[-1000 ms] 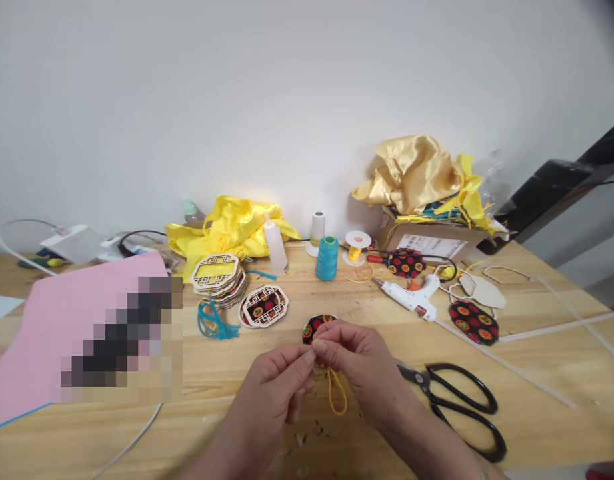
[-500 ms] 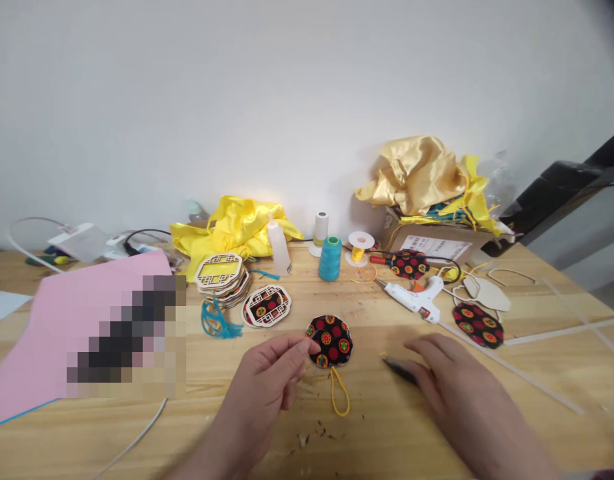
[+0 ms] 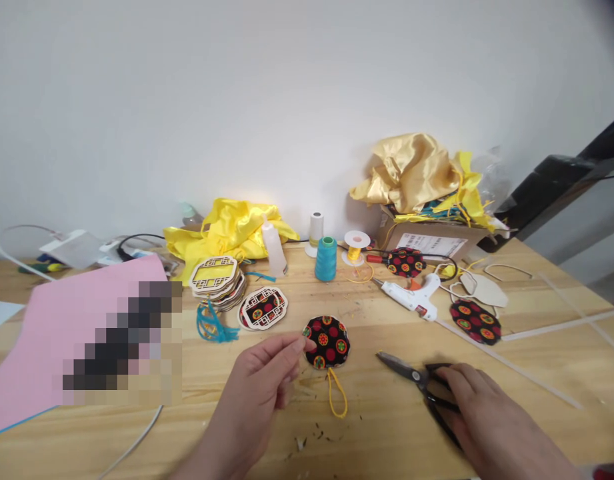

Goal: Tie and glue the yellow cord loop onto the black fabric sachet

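My left hand pinches the left edge of a round, scallop-edged fabric disc between thumb and fingertips. The disc is black with red, orange and green flower motifs. From its lower edge a yellow cord loop hangs down over the table. To the right lies a pair of black-handled scissors, its blades pointing left toward the disc. My right hand is at the handles, its fingers curled over them and slightly blurred; part of the handles is hidden beneath it.
Behind stand a teal thread cone, a yellow cord spool and a squeeze bottle. A glue gun and another patterned disc lie right. Lattice frames are stacked left, near a pink sheet. A stuffed cardboard box stands behind.
My right hand has moved right and back along the scissors, uncovering their pivot and part of the handles. My left hand still pinches the disc. The view has shifted slightly.
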`<state>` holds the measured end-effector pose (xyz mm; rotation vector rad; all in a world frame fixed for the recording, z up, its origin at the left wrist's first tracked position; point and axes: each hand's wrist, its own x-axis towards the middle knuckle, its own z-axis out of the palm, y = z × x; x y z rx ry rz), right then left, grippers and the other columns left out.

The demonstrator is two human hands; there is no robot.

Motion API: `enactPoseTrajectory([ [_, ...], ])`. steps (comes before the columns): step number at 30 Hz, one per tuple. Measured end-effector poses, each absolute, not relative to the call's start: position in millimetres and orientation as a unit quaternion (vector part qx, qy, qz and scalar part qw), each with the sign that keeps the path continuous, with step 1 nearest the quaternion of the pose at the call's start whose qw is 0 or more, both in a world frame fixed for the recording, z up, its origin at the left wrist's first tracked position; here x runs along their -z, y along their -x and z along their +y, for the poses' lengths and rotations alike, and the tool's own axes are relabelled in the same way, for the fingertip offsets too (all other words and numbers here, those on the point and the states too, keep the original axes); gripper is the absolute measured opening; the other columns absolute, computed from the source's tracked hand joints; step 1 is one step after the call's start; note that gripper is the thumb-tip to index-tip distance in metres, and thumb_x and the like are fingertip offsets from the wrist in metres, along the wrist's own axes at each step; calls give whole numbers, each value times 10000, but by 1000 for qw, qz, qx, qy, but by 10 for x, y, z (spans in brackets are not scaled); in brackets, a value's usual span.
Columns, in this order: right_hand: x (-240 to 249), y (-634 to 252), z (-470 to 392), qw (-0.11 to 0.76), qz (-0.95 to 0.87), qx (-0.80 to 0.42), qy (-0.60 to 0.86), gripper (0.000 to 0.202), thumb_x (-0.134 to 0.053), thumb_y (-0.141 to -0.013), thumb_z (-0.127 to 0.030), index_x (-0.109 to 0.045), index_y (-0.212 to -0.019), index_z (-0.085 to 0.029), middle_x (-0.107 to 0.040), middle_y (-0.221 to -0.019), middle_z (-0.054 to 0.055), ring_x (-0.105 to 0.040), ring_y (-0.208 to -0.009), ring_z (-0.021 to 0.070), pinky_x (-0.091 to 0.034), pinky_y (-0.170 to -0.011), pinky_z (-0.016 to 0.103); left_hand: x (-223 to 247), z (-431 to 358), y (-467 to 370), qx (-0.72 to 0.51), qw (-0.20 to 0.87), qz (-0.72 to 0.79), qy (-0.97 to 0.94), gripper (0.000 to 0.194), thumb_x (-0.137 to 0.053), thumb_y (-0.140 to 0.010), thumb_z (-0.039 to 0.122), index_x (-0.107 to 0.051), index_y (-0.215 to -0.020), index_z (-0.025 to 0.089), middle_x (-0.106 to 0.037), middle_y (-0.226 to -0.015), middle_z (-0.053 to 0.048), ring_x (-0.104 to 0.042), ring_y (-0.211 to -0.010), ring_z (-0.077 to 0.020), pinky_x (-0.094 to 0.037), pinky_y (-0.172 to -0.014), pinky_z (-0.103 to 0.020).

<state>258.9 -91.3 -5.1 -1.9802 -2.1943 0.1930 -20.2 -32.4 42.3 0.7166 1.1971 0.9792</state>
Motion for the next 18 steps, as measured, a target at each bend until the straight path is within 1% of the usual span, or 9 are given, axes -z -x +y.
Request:
enactPoseTrajectory([
  [2, -34, -2543, -891, 130, -728, -117, 663, 346, -464, -688, -146, -605, -1003, -169, -627, -1007, 123, -625, -887, 241, -530, -772, 361, -419, -325, 211, -435, 657, 530, -315, 244, -680, -672, 352, -703, -767, 129, -348, -474, 79, -221, -422, -39, -139, -401, -187],
  [5, -200, -2381, -848, 224, -685, -212, 661, 252, -486, -737, -229, -576, -971, -201, -622, -958, 92, -623, -845, 208, -525, -731, 303, -405, -321, 208, -437, 655, 529, -316, 236, -680, -676, 350, -701, -757, 130, -349, -475, 78, -225, -423, -38, -136, -401, -188],
  [8, -348, -2143, -799, 306, -613, -362, 632, 210, -549, -732, -285, -560, -923, -198, -614, -905, 65, -603, -852, 192, -499, -734, 266, -394, -317, 198, -436, 652, 530, -321, 240, -677, -683, 354, -701, -765, 130, -345, -475, 80, -212, -420, -36, -125, -400, -188],
  [10, -378, -1999, -772, 314, -577, -469, 591, 224, -602, -686, -268, -563, -892, -189, -597, -835, 39, -583, -797, 172, -482, -699, 243, -393, -320, 195, -436, 649, 530, -330, 246, -671, -690, 358, -702, -776, 129, -341, -472, 82, -206, -417, -35, -120, -399, -189],
  [12, -328, -1901, -755, 307, -556, -537, 556, 252, -633, -647, -272, -563, -871, -182, -563, -772, 15, -542, -721, 147, -456, -639, 225, -398, -328, 200, -435, 642, 531, -341, 248, -660, -702, 360, -702, -788, 131, -337, -472, 83, -212, -415, -37, -127, -401, -189],
  [13, -280, -1872, -750, 305, -552, -558, 540, 281, -649, -628, -301, -559, -867, -181, -543, -748, 6, -515, -678, 134, -437, -597, 214, -402, -334, 205, -436, 637, 533, -347, 250, -655, -706, 362, -703, -795, 133, -336, -471, 82, -218, -415, -40, -133, -401, -190],
  [16, -133, -1848, -742, 282, -562, -610, 481, 400, -643, -618, -471, -551, -872, -175, -474, -659, -23, -414, -548, 94, -354, -480, 191, -417, -355, 226, -439, 615, 545, -364, 263, -647, -711, 372, -704, -814, 137, -333, -460, 80, -229, -414, -47, -143, -397, -189],
  [18, -104, -1851, -742, 255, -584, -622, 455, 450, -579, -662, -577, -561, -840, -165, -437, -613, -32, -361, -511, 81, -313, -454, 187, -428, -364, 237, -438, 600, 555, -374, 271, -647, -709, 377, -705, -823, 138, -327, -451, 80, -228, -416, -52, -145, -397, -187],
])
